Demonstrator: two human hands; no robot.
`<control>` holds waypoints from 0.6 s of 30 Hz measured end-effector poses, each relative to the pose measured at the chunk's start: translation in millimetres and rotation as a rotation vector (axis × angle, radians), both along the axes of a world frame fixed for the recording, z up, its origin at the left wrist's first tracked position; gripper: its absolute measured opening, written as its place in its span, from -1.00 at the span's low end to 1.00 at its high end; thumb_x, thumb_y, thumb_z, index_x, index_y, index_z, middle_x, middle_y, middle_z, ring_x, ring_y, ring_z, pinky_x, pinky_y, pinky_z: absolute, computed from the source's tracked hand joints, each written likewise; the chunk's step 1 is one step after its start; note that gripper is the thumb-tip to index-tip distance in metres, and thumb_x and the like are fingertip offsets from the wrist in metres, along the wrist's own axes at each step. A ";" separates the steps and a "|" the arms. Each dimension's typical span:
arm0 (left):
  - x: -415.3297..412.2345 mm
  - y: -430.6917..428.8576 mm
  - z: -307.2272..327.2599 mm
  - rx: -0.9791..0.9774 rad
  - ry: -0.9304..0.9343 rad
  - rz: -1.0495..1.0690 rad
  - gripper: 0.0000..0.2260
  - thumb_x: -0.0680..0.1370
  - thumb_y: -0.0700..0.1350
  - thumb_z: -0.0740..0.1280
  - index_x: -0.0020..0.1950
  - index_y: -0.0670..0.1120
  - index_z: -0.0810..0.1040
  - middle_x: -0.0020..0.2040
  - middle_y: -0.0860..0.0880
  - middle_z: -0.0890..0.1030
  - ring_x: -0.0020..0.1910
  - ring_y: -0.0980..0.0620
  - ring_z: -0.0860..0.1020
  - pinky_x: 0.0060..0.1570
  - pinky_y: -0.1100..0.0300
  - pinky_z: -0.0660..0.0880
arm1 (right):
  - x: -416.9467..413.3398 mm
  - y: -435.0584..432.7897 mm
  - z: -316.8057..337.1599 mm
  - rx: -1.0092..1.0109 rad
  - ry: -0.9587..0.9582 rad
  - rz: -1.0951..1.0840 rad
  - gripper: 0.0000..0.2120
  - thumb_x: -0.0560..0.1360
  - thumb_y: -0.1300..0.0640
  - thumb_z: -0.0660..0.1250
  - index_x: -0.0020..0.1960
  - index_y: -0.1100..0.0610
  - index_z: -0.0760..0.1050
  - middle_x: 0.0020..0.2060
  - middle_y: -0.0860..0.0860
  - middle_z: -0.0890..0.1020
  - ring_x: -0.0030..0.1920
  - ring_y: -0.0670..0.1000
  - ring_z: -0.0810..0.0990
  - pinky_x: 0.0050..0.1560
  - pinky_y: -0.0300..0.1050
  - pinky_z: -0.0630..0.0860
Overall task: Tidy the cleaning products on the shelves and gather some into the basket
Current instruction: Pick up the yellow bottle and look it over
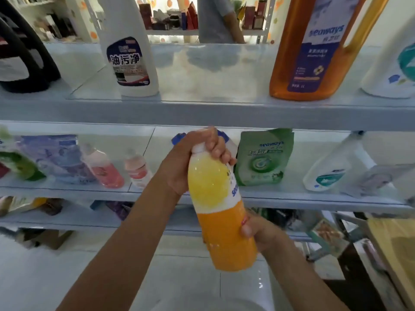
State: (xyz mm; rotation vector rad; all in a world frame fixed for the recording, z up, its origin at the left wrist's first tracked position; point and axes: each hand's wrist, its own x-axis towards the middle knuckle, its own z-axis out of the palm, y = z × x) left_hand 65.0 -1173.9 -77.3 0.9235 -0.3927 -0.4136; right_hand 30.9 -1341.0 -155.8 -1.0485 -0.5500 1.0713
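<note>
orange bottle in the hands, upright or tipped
Tipped slightly: the orange bottle leans with its top to the left, the left hand gripping its neck, the right hand its lower body.

Pale blue shelving (202,113), glossy white tile floor (134,277), bright rack (202,32) behind

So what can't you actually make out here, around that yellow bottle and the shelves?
All head view.
Yellow bottle cap: covered by fingers of the left hand.
Blue-topped item behind that hand: mostly hidden.
Orange jug: top cut off by the upper edge.
Bottom-shelf goods: blurred and dim.
Pale curved shape: cut by the lower edge; cannot tell if it is the basket.
</note>
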 end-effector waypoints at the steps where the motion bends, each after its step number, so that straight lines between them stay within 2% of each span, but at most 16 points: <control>1: -1.3 -0.7 -2.3 0.093 0.004 0.080 -0.82 0.48 -0.14 0.32 -0.34 -0.07 0.51 -0.36 -0.01 0.55 -0.27 0.01 0.58 -0.03 0.09 0.54 | -5.3 -0.2 0.2 -0.025 0.042 -0.040 -0.30 0.27 -0.13 0.54 0.33 -0.03 0.40 0.13 -0.08 0.62 0.13 -0.04 0.59 0.10 -0.09 0.53; 3: -3.8 -2.0 -7.3 0.265 0.063 0.287 -0.76 0.52 -0.16 0.30 -0.36 -0.09 0.52 -0.35 -0.08 0.60 -0.27 -0.04 0.60 -0.11 0.09 0.57 | -11.4 -4.6 4.5 -0.130 0.061 -0.184 -0.18 0.12 -0.17 0.59 0.29 0.00 0.37 0.06 -0.07 0.65 0.08 -0.01 0.62 0.04 -0.05 0.56; 5: -4.8 -7.1 -16.9 0.313 0.223 0.440 -0.79 0.57 -0.16 0.28 -0.28 -0.14 0.50 -0.31 -0.14 0.64 -0.30 -0.07 0.60 -0.17 0.10 0.57 | -17.5 -5.1 6.7 -0.340 -0.084 -0.334 -0.26 0.06 -0.14 0.56 0.19 -0.07 0.44 0.00 -0.08 0.67 0.04 -0.03 0.64 0.03 -0.01 0.59; 7: -4.9 -14.4 -28.7 0.348 0.380 0.587 -0.83 0.56 -0.16 0.30 -0.22 -0.16 0.47 -0.30 -0.17 0.65 -0.33 -0.08 0.59 -0.21 0.11 0.57 | -22.9 4.4 13.7 -0.652 -0.316 -0.499 -0.36 0.08 -0.15 0.57 0.11 -0.11 0.46 -0.05 -0.10 0.66 -0.05 -0.09 0.65 -0.05 -0.01 0.63; 8: -3.7 -16.7 -33.5 0.354 0.433 0.631 -0.83 0.55 -0.16 0.31 -0.23 -0.16 0.47 -0.31 -0.17 0.65 -0.35 -0.08 0.58 -0.22 0.12 0.57 | -25.1 9.2 15.8 -0.743 -0.388 -0.573 -0.38 0.11 -0.15 0.59 0.10 -0.12 0.44 -0.06 -0.11 0.64 -0.08 -0.12 0.64 -0.12 -0.04 0.65; 10: 1.0 -16.4 -37.3 0.294 0.493 0.616 -0.80 0.54 -0.16 0.31 -0.28 -0.15 0.48 -0.35 -0.15 0.62 -0.38 -0.06 0.55 -0.25 0.15 0.55 | -23.7 10.6 15.2 -0.777 -0.429 -0.593 -0.42 0.19 -0.12 0.59 0.10 -0.13 0.40 -0.06 -0.13 0.61 -0.09 -0.13 0.62 -0.21 -0.11 0.63; 12: 5.0 -11.7 -37.4 0.150 0.511 0.503 -0.75 0.54 -0.13 0.30 -0.35 -0.13 0.49 -0.38 -0.10 0.60 -0.36 -0.04 0.54 -0.24 0.17 0.53 | -14.5 0.0 16.1 -0.706 -0.386 -0.506 -0.42 0.20 -0.11 0.58 0.11 -0.15 0.38 -0.02 -0.12 0.61 -0.05 -0.11 0.63 -0.09 -0.07 0.63; 14: 6.3 -8.8 -38.0 -0.076 0.499 0.372 -0.72 0.52 -0.09 0.30 -0.40 -0.09 0.49 -0.39 -0.06 0.58 -0.33 -0.01 0.56 -0.18 0.17 0.53 | -4.5 -10.3 13.9 -0.385 -0.062 -0.387 -0.35 0.19 -0.08 0.56 0.21 -0.06 0.41 0.05 0.01 0.63 -0.02 0.03 0.65 -0.03 -0.01 0.60; 16: 7.1 -11.1 -40.8 -0.253 0.475 0.297 -0.79 0.47 -0.06 0.31 -0.36 -0.08 0.46 -0.38 -0.03 0.56 -0.32 0.01 0.57 -0.18 0.19 0.55 | -0.9 -11.7 5.5 -0.045 0.238 -0.239 -0.34 0.29 -0.11 0.50 0.28 0.16 0.44 0.05 0.19 0.62 -0.06 0.19 0.64 -0.06 0.07 0.59; 18: 8.7 -12.8 -44.4 -0.268 0.491 0.286 -0.81 0.46 -0.07 0.31 -0.35 -0.08 0.46 -0.36 -0.03 0.56 -0.31 0.01 0.59 -0.16 0.19 0.57 | -0.3 -7.7 -3.0 0.040 0.314 -0.174 -0.36 0.33 -0.14 0.46 0.25 0.23 0.46 0.03 0.24 0.61 -0.10 0.21 0.63 -0.09 0.07 0.57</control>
